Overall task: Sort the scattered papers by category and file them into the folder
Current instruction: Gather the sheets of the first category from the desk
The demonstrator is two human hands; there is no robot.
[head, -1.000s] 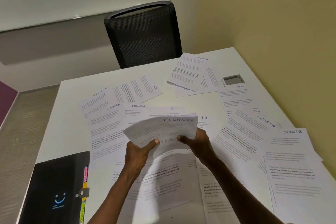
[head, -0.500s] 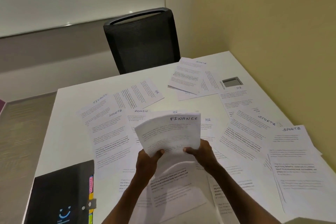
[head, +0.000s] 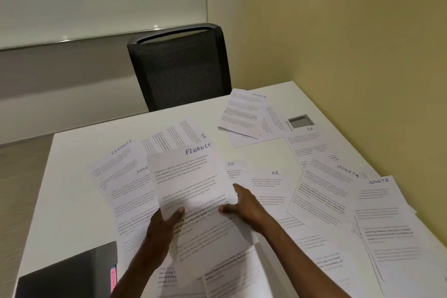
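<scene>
My left hand [head: 162, 227] grips the lower edge of a sheet headed FINANCE [head: 188, 176], tilted up above the white table [head: 60, 201]. My right hand [head: 244, 205] rests beside it on a lower sheet [head: 212, 242], thumb pressed on that paper. Printed sheets lie scattered across the table: another FINANCE sheet [head: 116, 159], HR sheets [head: 271, 184], SPORTS sheets [head: 377, 198]. The black folder [head: 70, 276] with coloured tabs lies at the bottom left corner.
A black mesh chair [head: 179, 65] stands at the table's far edge. A grey square cut-out [head: 301, 121] sits in the tabletop near the yellow wall [head: 350, 43] on the right. Another SPORTS stack [head: 242, 111] lies at the far right.
The FINANCE sheet has lifted and swung left in my left hand. My right hand has let go of it and dropped onto the paper below. The view has tilted upward.
</scene>
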